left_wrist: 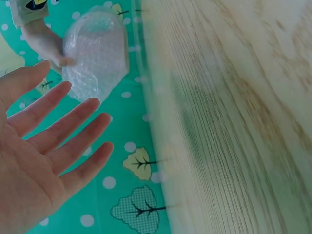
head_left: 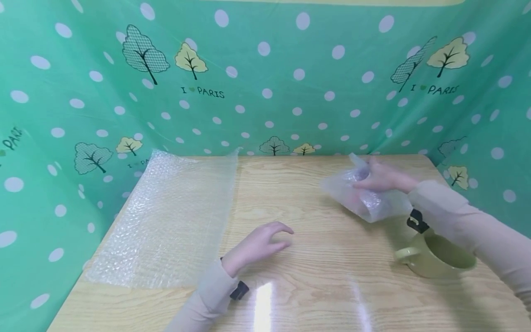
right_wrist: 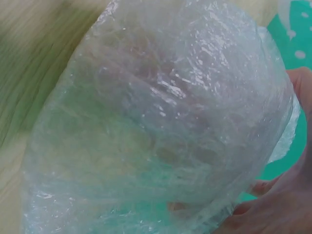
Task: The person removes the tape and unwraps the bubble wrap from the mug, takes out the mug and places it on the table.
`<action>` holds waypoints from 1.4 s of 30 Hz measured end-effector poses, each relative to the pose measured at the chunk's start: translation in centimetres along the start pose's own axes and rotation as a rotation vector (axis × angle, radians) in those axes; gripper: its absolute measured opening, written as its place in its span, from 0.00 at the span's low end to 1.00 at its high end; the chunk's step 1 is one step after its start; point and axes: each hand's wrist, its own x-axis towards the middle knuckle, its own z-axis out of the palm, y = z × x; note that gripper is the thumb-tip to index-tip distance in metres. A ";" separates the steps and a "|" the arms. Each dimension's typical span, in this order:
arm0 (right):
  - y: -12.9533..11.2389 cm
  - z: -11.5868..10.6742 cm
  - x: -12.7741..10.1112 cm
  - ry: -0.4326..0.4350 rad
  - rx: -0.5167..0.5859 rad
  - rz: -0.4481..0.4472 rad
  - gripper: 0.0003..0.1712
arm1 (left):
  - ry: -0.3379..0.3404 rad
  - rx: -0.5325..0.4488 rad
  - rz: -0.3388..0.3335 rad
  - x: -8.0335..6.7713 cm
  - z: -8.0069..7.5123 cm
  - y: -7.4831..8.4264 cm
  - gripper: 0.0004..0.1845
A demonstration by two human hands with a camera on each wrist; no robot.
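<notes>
In the head view my right hand grips a crumpled piece of bubble wrap over the back right of the table. This bubble wrap fills most of the right wrist view, with fingers showing along its lower right side. From the left wrist it appears as a rounded, bunched bundle. My left hand hovers over the middle of the table, holding nothing. Its fingers are spread and relaxed in the left wrist view. A yellowish-green mug stands below my right forearm, its handle pointing left.
A large sheet of bubble wrap lies flat over the left side of the wooden table. Green dotted cloth with printed trees hangs along the back and both sides. Light reflects off the table's front.
</notes>
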 end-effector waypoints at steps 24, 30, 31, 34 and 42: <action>-7.7 5.3 1.6 0.055 0.069 0.034 0.42 | 0.117 -0.051 0.003 -0.9 -1.3 -1.5 0.15; -9.3 6.2 2.1 0.046 0.036 0.017 0.46 | 0.150 -0.073 -0.029 -1.2 -1.8 -1.7 0.15; -9.5 6.4 2.1 0.047 0.036 0.017 0.47 | 0.157 -0.080 -0.032 -1.3 -1.9 -1.8 0.16; -10.1 6.8 2.2 0.065 0.029 0.003 0.46 | 0.176 -0.093 -0.034 -1.5 -2.2 -2.0 0.15; -11.1 7.9 2.5 0.076 0.028 -0.004 0.47 | 0.208 -0.137 -0.041 -2.1 -2.9 -2.7 0.16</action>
